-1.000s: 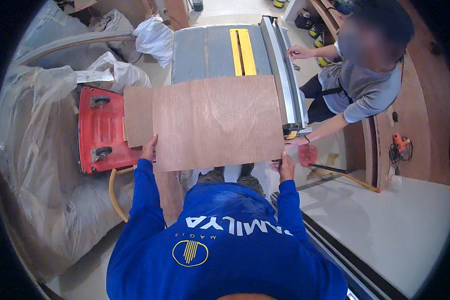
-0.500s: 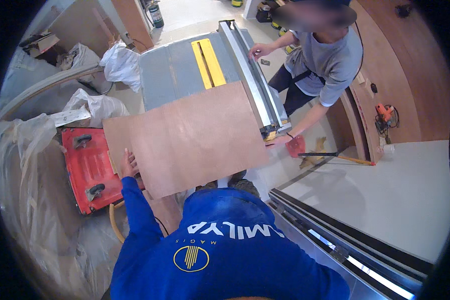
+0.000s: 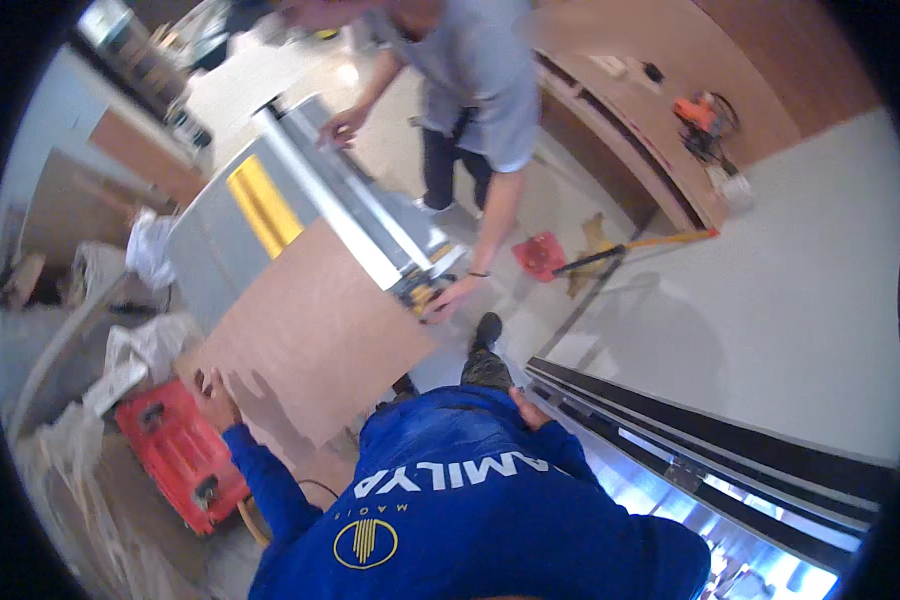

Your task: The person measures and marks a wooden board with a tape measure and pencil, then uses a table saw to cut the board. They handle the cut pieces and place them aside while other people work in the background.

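A thin plywood sheet [image 3: 320, 320] lies on a grey table saw [image 3: 205, 240] beside its yellow insert [image 3: 260, 200], overhanging the near end. My left hand [image 3: 213, 398] grips the sheet's left edge, fingers curled at the top surface. My right hand [image 3: 528, 405] is off the sheet, low beside my hip, its fingers mostly hidden and blurred. At the right of the saw, a co-worker [image 3: 470, 100] in grey has one hand [image 3: 445, 300] on the front end of the metal fence [image 3: 325, 200] and the other [image 3: 342, 128] by its far part.
A red wheeled cart [image 3: 170, 440], plastic-covered material and white sacks [image 3: 150, 250] crowd the left. On the right are a plywood cabinet [image 3: 610, 130], an orange power tool [image 3: 698, 115], a red dustpan [image 3: 540, 255], a white panel [image 3: 770, 300] and metal rails [image 3: 670, 430].
The view has swung right. My right hand has let go of the sheet and dropped to my hip. The sheet sits more slanted, with my left hand still at its edge.
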{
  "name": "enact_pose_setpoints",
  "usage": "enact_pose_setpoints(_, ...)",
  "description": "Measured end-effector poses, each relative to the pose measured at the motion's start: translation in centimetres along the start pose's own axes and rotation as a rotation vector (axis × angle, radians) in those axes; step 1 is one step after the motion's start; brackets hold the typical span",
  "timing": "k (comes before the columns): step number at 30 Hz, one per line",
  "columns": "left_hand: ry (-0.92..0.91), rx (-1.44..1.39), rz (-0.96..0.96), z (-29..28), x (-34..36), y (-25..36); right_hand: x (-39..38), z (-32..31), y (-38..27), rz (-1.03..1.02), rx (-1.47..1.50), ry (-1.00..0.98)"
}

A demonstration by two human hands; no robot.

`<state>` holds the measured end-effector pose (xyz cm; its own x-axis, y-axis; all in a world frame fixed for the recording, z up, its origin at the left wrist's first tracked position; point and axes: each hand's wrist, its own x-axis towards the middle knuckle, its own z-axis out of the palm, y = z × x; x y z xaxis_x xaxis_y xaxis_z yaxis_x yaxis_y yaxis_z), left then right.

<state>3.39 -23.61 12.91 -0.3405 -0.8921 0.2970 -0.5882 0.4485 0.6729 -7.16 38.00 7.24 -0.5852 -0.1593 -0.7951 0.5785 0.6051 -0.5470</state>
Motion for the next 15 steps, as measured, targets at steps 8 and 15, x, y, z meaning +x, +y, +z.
enact_pose_setpoints(8,-1.290,-0.733,0.355,6.9,-12.1,39.0,9.1,-17.5,-12.3,-0.167,-0.525,0.264)
enact_pose_setpoints(15,-2.058,-1.576,1.217,8.5,-19.4,60.5,13.6,-27.0,-19.3,-0.491,-0.490,0.361)
